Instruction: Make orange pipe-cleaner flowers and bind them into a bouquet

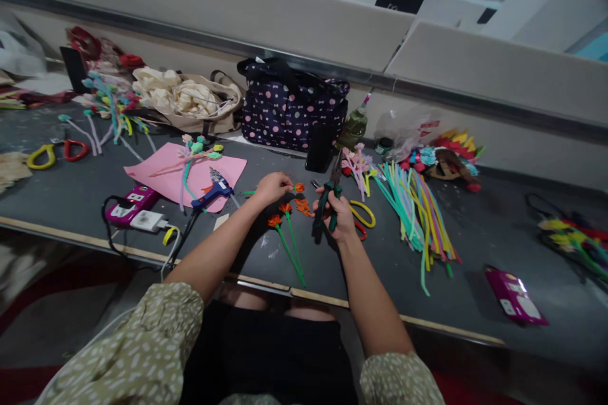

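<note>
Pinched in my left hand (274, 188) is a small orange flower (298, 188), its green stem (249, 192) showing on the far side of the hand. My right hand (338, 212) is wrapped round dark green-handled pliers (334, 186), whose jaws point up and away from me. Between the hands lie orange curled pieces (303, 206). Two finished-looking orange flowers (275, 221) with long green stems rest on the dark table, nearer to me. Beside my right hand are scissors (363, 214) with yellow and red handles.
A blue glue gun (213, 193) lies on pink paper (230, 169), near a purple power strip (134, 205). Behind stand a dotted bag (292, 107) and a black phone (320, 148). Coloured pipe cleaners (413, 209) lie to the right, with a purple box (515, 296) beyond.
</note>
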The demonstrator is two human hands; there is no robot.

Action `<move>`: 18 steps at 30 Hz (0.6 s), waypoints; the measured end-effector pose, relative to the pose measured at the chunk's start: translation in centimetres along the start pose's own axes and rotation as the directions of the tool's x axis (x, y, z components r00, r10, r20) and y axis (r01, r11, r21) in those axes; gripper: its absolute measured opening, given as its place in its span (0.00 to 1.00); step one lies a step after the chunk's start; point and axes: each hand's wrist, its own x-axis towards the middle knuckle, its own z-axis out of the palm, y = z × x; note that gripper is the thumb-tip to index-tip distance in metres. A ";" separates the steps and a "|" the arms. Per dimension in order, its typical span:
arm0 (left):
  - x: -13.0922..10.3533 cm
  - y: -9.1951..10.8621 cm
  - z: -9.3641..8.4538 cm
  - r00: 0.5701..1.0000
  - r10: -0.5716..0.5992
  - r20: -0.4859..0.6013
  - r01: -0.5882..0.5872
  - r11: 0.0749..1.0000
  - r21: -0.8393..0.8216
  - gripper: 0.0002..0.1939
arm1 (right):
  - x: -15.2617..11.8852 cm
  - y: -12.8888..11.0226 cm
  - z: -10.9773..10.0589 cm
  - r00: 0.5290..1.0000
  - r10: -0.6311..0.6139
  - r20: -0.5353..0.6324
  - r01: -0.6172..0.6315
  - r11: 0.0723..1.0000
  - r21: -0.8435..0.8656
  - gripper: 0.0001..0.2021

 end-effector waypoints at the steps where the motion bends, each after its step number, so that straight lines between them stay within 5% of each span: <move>1: 0.0 0.0 0.1 1.000 -0.001 -0.004 0.001 1.000 -0.002 0.02 | 0.0 0.0 0.0 1.000 0.001 0.004 -0.001 1.000 0.000 0.14; 8: 0.0 -0.2 -1.6 0.998 -0.057 -0.039 0.054 0.995 -0.086 0.06 | 0.1 0.1 -0.1 1.000 -0.007 0.023 0.007 1.000 0.009 0.14; 12: -0.2 -0.2 -3.4 0.965 -0.136 0.225 0.132 0.991 0.033 0.17 | 0.1 -0.1 -0.1 1.000 -0.008 0.009 0.008 1.000 0.003 0.13; 18: -1.0 1.7 -3.2 0.798 -0.240 0.553 0.095 0.956 0.277 0.28 | 0.2 0.0 -0.1 1.000 0.000 0.016 -0.001 1.000 0.026 0.14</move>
